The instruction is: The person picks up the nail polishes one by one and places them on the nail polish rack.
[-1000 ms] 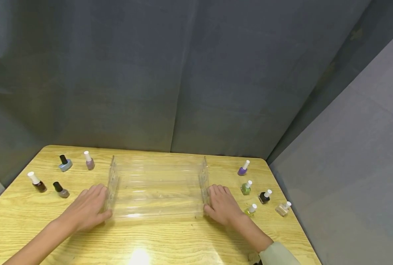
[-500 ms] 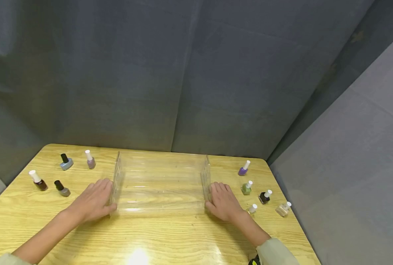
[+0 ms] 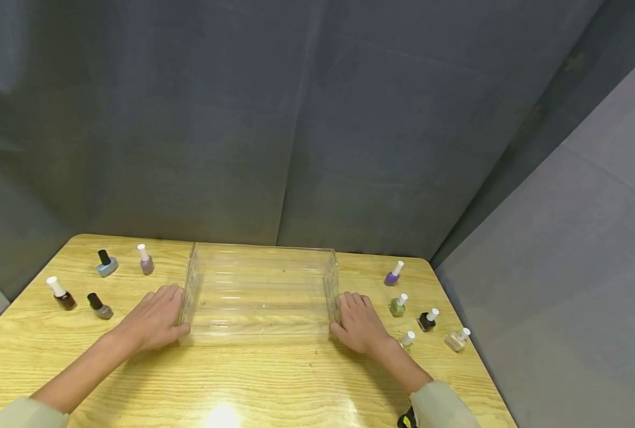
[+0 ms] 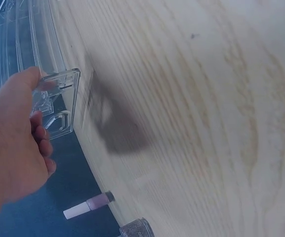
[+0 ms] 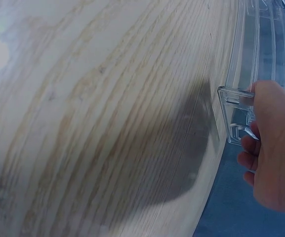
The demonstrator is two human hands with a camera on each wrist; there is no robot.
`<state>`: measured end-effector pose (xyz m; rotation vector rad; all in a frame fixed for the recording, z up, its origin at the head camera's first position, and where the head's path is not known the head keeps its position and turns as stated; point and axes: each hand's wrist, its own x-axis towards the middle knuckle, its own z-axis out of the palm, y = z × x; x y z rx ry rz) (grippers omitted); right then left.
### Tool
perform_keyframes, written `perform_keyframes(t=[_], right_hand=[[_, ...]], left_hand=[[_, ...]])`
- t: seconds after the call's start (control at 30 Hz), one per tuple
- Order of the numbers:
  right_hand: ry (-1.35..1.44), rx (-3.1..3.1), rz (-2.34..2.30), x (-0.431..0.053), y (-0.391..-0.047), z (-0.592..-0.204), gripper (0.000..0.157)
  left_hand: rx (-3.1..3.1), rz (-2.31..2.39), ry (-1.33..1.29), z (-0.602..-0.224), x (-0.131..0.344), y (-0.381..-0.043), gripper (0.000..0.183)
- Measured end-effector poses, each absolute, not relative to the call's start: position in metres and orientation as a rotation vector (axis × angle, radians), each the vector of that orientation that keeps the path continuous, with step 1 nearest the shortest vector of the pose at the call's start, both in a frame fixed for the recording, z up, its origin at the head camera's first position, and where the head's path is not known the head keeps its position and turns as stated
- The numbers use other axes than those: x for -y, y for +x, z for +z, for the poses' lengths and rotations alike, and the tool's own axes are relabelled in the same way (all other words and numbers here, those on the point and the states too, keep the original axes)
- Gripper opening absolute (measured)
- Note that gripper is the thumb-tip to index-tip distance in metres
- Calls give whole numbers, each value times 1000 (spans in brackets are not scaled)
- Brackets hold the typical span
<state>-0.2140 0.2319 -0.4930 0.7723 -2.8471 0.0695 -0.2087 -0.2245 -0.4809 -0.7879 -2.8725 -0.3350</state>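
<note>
Beyond open tabletop (image 3: 274,380), fingers (image 4: 46,147) grip the rack's (image 3: 263,289) edges.

Both wrist views' top edges cut off the clear rack (image 4: 39,37)

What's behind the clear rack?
Through the clear rack the wooden table shows; beyond it hangs a dark curtain. The left hand and right hand, gripping its ends, hide whatever is directly behind them.
</note>
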Motion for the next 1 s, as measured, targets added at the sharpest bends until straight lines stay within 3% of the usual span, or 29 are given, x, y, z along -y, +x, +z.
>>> perform_keyframes(t=[1.0], right_hand=[[696, 2870, 57, -239, -231, -501, 22]], left_hand=[[2874, -388, -787, -491, 216, -232, 37]])
